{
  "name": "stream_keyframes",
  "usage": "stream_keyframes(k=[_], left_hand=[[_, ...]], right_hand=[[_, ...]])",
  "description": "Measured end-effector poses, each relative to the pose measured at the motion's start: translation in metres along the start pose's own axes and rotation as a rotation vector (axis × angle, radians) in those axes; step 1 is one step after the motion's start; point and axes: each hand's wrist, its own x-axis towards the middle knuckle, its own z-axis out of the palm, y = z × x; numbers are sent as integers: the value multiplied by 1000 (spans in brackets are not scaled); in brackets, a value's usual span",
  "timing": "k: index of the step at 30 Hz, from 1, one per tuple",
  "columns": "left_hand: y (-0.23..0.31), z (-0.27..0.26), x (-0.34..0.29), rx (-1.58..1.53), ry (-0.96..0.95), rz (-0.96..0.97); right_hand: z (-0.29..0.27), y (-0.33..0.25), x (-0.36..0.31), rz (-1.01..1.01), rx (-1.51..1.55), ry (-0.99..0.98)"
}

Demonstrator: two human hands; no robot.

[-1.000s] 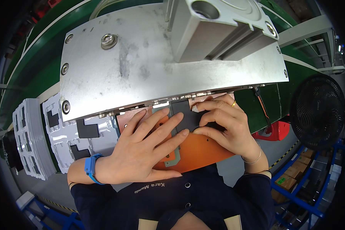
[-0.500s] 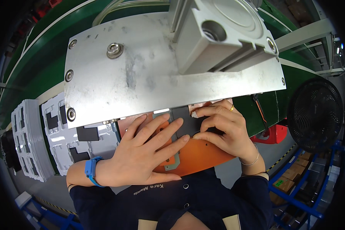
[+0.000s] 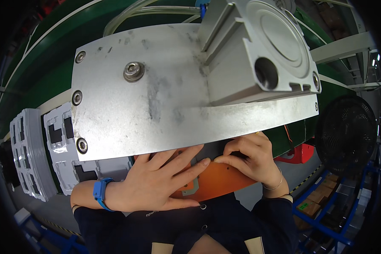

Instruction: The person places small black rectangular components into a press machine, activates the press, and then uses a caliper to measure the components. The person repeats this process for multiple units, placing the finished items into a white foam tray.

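1. Just changed: seen from a shifted angle, so now hiding more of the work behind the near edge of the silver rectangular metal plate (image 3: 110, 122), topped with a silver grooved metal block (image 3: 233, 84).
2. Just below the plate's near edge, over the smooth orange panel with a curved rim (image 3: 226, 180): spread wide and flat with the fingers of the left hand (image 3: 150, 184), showing no grip, with some tips out of sight at that edge; much the same pose as a moment ago.
3. Right against the plate's near edge, between the two hands: down to a small visible patch of dark grey flat sheet (image 3: 213, 149), more exposed half a second ago.
4. Below the plate's near edge, toward its right end: curled in with the fingers of the right hand (image 3: 246, 158), thumb at the sheet's lower border. Cannot tell whether anything is pinched; hidden now, the small white scrap visible earlier at the index fingertip.
5. For the work: probably at the same step, steadying left and handling detail right, only harder to check.
6. Left of the plate and partly behind it: unreached, a white moulded plastic tray (image 3: 63, 163) holding black flat pieces (image 3: 84, 174).
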Motion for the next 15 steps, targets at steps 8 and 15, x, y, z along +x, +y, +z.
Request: stream_keyframes(k=[8,15], left_hand=[[0,0,-1,2,7,13],[1,1,-2,-8,12,6]], right_hand=[[0,5,2,-24,78,-6],[0,3,0,-2,61,-5]])
